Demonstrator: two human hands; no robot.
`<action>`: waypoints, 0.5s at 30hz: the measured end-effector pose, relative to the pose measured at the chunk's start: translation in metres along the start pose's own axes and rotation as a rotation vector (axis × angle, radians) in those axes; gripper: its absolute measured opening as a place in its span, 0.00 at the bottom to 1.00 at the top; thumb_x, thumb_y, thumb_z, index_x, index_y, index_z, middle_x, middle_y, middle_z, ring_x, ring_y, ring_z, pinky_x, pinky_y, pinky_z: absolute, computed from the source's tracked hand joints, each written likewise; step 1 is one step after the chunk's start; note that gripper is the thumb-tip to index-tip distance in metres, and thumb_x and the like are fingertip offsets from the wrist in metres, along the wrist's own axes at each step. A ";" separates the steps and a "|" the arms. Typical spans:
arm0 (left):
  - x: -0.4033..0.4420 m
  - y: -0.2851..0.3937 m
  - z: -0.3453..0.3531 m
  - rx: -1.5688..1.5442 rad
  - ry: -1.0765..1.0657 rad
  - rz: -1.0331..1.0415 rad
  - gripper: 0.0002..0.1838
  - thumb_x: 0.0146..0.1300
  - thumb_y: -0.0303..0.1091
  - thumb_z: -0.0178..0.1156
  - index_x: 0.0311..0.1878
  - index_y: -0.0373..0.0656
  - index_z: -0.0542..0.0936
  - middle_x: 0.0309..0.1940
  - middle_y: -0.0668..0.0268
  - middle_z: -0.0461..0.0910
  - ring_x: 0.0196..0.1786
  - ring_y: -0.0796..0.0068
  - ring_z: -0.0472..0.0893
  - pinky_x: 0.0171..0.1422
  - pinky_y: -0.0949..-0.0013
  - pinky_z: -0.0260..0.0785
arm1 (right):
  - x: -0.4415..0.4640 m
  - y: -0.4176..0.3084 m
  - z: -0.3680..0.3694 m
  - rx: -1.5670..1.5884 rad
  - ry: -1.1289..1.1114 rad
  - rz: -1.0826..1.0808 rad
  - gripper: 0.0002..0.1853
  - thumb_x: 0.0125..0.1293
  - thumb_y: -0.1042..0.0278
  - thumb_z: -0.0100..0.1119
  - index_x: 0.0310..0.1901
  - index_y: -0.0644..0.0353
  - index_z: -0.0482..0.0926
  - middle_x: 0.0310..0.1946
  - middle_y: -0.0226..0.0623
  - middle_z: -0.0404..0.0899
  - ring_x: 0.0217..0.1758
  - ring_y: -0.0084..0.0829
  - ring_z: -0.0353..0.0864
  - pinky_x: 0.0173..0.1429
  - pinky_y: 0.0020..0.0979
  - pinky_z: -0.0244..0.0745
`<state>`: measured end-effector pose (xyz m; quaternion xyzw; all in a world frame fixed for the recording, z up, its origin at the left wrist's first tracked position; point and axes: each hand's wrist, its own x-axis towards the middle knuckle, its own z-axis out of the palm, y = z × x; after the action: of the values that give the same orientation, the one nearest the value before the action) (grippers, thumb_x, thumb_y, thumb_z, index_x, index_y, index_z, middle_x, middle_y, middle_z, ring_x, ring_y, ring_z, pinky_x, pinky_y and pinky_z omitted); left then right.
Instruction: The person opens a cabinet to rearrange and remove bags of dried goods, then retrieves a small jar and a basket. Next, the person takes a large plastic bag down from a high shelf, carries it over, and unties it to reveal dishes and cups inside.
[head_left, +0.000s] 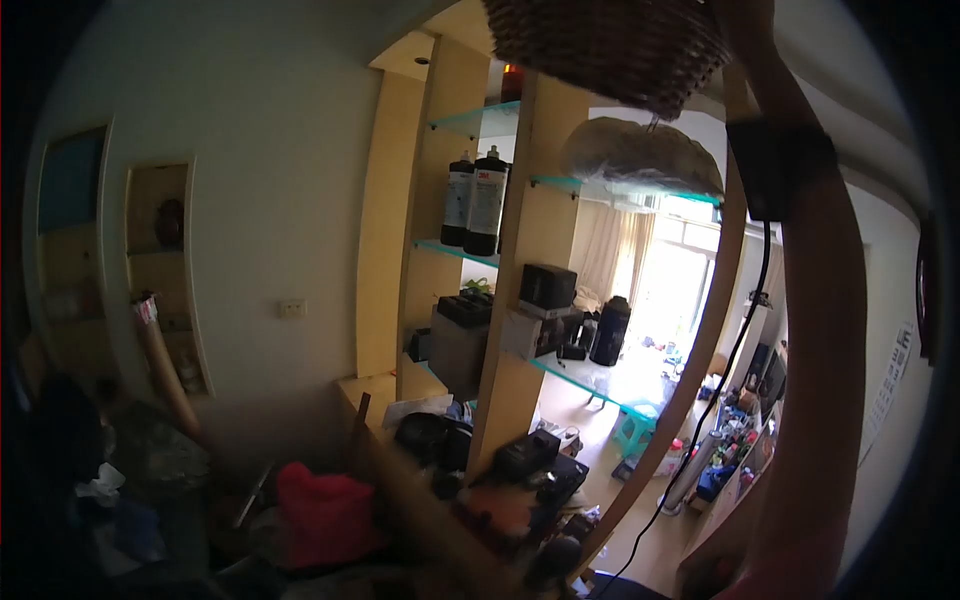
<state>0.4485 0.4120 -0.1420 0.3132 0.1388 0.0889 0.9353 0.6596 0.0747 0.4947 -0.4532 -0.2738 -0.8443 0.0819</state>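
Note:
A brown wicker basket (610,50) hangs tilted at the top of the view, partly cut off by the frame. My right arm reaches up along the right side, and my right hand (745,25) is at the basket's right end, gripping it; the fingers are mostly hidden. Around that wrist is a black band (780,165) with a black cable running down from it. Just below the basket, a bulky bundle in clear plastic (640,155) rests on a glass shelf (650,190). My left hand is out of sight.
Wooden uprights (535,200) carry glass shelves. Two black bottles with pale labels (487,200), a dark box (547,288) and a dark canister (610,330) stand there. A red cloth item (325,512) lies low among clutter. Behind is a bright room with a turquoise stool (632,432).

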 end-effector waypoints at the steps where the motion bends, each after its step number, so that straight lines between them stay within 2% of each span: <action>1: -0.002 0.001 -0.005 -0.003 -0.013 -0.001 0.44 0.55 0.53 0.66 0.72 0.50 0.59 0.71 0.51 0.57 0.64 0.42 0.66 0.60 0.39 0.69 | -0.013 -0.001 -0.012 0.107 0.017 0.073 0.35 0.70 0.40 0.41 0.26 0.69 0.78 0.22 0.52 0.79 0.30 0.49 0.79 0.40 0.48 0.68; 2: -0.005 0.003 -0.009 -0.009 -0.032 0.001 0.44 0.55 0.53 0.66 0.72 0.50 0.59 0.71 0.51 0.57 0.64 0.42 0.66 0.60 0.39 0.69 | -0.027 -0.004 -0.024 0.214 0.041 0.143 0.35 0.70 0.40 0.43 0.23 0.70 0.77 0.21 0.50 0.79 0.28 0.46 0.78 0.39 0.48 0.66; 4: -0.012 0.005 -0.018 -0.017 -0.068 -0.001 0.43 0.55 0.52 0.66 0.72 0.50 0.59 0.71 0.51 0.57 0.65 0.41 0.66 0.59 0.39 0.69 | -0.074 -0.038 -0.072 0.388 -0.151 0.347 0.36 0.67 0.35 0.48 0.40 0.71 0.79 0.38 0.49 0.83 0.46 0.42 0.80 0.49 0.48 0.70; 5: -0.016 0.007 -0.023 -0.026 -0.088 0.000 0.43 0.55 0.52 0.66 0.72 0.50 0.59 0.71 0.51 0.57 0.65 0.41 0.66 0.59 0.39 0.69 | -0.096 -0.023 -0.088 0.293 -0.196 0.193 0.16 0.74 0.61 0.45 0.50 0.63 0.78 0.26 0.29 0.76 0.28 0.21 0.74 0.33 0.28 0.69; 6: -0.020 0.010 -0.027 -0.032 -0.107 0.000 0.43 0.56 0.52 0.66 0.72 0.50 0.59 0.71 0.51 0.56 0.65 0.41 0.66 0.59 0.39 0.69 | -0.125 -0.049 -0.110 0.392 -0.229 0.358 0.25 0.75 0.51 0.43 0.37 0.67 0.82 0.21 0.24 0.73 0.25 0.14 0.65 0.30 0.23 0.62; 7: -0.025 0.013 -0.031 -0.038 -0.132 -0.001 0.43 0.56 0.52 0.66 0.72 0.50 0.59 0.71 0.51 0.56 0.65 0.41 0.66 0.59 0.38 0.69 | -0.164 -0.078 -0.130 0.508 -0.214 0.551 0.22 0.74 0.55 0.44 0.41 0.66 0.82 0.23 0.26 0.75 0.25 0.15 0.69 0.31 0.23 0.65; 8: -0.030 0.015 -0.033 -0.046 -0.158 -0.002 0.43 0.56 0.51 0.66 0.72 0.50 0.59 0.71 0.50 0.56 0.65 0.40 0.66 0.59 0.38 0.69 | -0.205 -0.092 -0.151 0.397 -0.244 0.489 0.21 0.72 0.57 0.45 0.44 0.67 0.81 0.26 0.32 0.79 0.29 0.19 0.74 0.34 0.25 0.70; 9: -0.035 0.018 -0.037 -0.067 -0.193 -0.001 0.43 0.56 0.51 0.66 0.72 0.50 0.59 0.71 0.50 0.56 0.65 0.40 0.66 0.59 0.38 0.69 | -0.241 -0.101 -0.180 0.344 -0.366 0.248 0.20 0.70 0.59 0.44 0.46 0.68 0.80 0.29 0.39 0.82 0.32 0.27 0.80 0.37 0.29 0.74; 10: -0.041 0.022 -0.038 -0.080 -0.229 -0.002 0.43 0.56 0.51 0.66 0.72 0.50 0.59 0.71 0.50 0.56 0.65 0.40 0.66 0.59 0.38 0.69 | -0.263 -0.120 -0.202 0.398 -0.411 0.026 0.22 0.70 0.58 0.42 0.47 0.70 0.79 0.30 0.44 0.81 0.32 0.39 0.80 0.39 0.36 0.75; 11: -0.048 0.027 -0.037 -0.093 -0.269 -0.002 0.43 0.56 0.51 0.66 0.72 0.50 0.59 0.71 0.50 0.56 0.65 0.40 0.66 0.59 0.38 0.69 | -0.278 -0.142 -0.227 0.377 -0.468 -0.108 0.23 0.71 0.54 0.38 0.39 0.66 0.79 0.27 0.42 0.77 0.28 0.41 0.77 0.36 0.39 0.72; 13: -0.060 0.035 -0.031 -0.123 -0.364 -0.018 0.43 0.56 0.50 0.66 0.72 0.50 0.59 0.71 0.50 0.56 0.65 0.39 0.66 0.59 0.38 0.70 | -0.302 -0.183 -0.275 0.645 -0.640 -0.079 0.25 0.71 0.49 0.38 0.22 0.56 0.71 0.20 0.33 0.69 0.23 0.34 0.70 0.32 0.36 0.63; 14: -0.065 0.041 -0.024 -0.145 -0.423 -0.036 0.42 0.56 0.50 0.66 0.72 0.50 0.59 0.71 0.50 0.56 0.65 0.39 0.66 0.59 0.37 0.70 | -0.311 -0.200 -0.296 0.693 -0.663 -0.017 0.25 0.71 0.49 0.38 0.22 0.56 0.71 0.20 0.33 0.69 0.23 0.34 0.70 0.32 0.36 0.63; 15: -0.071 0.047 -0.017 -0.164 -0.482 -0.069 0.42 0.56 0.50 0.66 0.72 0.50 0.59 0.71 0.50 0.56 0.65 0.39 0.66 0.59 0.37 0.70 | -0.318 -0.213 -0.318 0.648 -0.717 -0.043 0.26 0.71 0.46 0.38 0.22 0.55 0.72 0.20 0.32 0.69 0.24 0.33 0.71 0.33 0.35 0.63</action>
<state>0.3722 0.4399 -0.1117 0.2433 -0.0851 -0.0093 0.9662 0.5310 0.0472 0.0150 -0.6611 -0.5429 -0.5077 0.1019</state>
